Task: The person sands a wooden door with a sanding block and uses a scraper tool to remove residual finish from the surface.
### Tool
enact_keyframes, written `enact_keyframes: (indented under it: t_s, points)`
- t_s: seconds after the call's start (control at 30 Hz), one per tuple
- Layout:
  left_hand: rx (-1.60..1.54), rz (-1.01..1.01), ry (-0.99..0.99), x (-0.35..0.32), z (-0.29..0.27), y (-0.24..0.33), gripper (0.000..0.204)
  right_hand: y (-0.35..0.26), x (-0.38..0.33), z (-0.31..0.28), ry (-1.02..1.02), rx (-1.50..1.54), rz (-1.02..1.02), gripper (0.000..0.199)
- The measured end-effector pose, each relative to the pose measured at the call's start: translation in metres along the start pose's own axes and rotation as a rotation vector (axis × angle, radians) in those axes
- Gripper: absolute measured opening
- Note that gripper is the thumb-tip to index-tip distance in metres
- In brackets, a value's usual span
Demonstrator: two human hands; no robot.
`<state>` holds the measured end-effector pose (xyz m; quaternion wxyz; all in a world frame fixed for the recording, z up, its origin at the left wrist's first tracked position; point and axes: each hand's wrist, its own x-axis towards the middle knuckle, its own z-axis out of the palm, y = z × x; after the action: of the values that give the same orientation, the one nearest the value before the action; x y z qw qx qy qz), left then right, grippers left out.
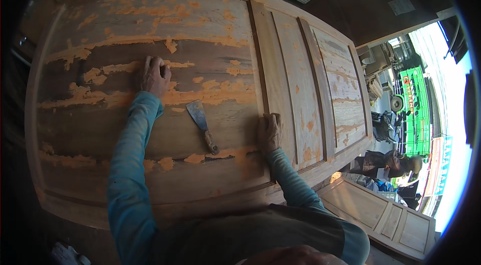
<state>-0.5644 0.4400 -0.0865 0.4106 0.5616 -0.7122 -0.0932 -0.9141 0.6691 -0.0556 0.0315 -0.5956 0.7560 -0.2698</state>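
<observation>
A large wooden door point(210, 117) lies flat before me, its panel streaked with orange filler point(215, 93). My left hand point(155, 77) is out over the panel, fingers curled down against the surface beside a filler streak. Whatever those fingers hold, if anything, is hidden. Nearer to me, my right hand point(270, 133) rests with bent, closed fingers at the panel's right edge, by the raised wooden strip point(260, 49). Its fingertips cannot be made out. A putty knife point(202, 123) with a wide metal blade and a worn handle lies on the panel between my hands.
Beyond the strips, the door has a narrow panel and another panel point(345, 99). A smaller panelled door point(378, 215) lies at the lower right. A dark board point(376, 9) stands at the far right. Outside are a person point(386, 163) and a green truck point(415, 109).
</observation>
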Motion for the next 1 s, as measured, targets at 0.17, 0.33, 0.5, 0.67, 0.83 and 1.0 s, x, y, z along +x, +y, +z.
enact_keyframes:
  t_s: [0.17,0.33,0.5,0.67,0.83,1.0]
  points:
    - [0.11,-0.003,0.005,-0.005,0.008,0.003,0.019,0.005,-0.087,-0.032,-0.027,-0.047,0.037,0.018]
    - [0.047,-0.028,-0.018,-0.001,0.008,0.007,0.019,-0.007,0.05,0.009,0.02,-0.124,0.035,0.021]
    - [0.02,-0.015,-0.039,0.0,0.003,0.0,0.017,-0.005,0.024,0.0,-0.003,-0.064,0.016,0.022]
    - [0.149,-0.058,-0.052,-0.003,0.002,-0.003,0.019,0.004,-0.081,-0.027,0.035,-0.088,-0.001,0.016]
    - [0.259,-0.091,-0.128,0.005,0.012,0.001,0.023,0.003,0.118,0.038,0.054,-0.133,-0.008,0.02]
    - [0.246,-0.041,-0.125,0.014,0.014,-0.025,0.028,0.007,0.139,0.056,0.154,-0.105,-0.118,0.025]
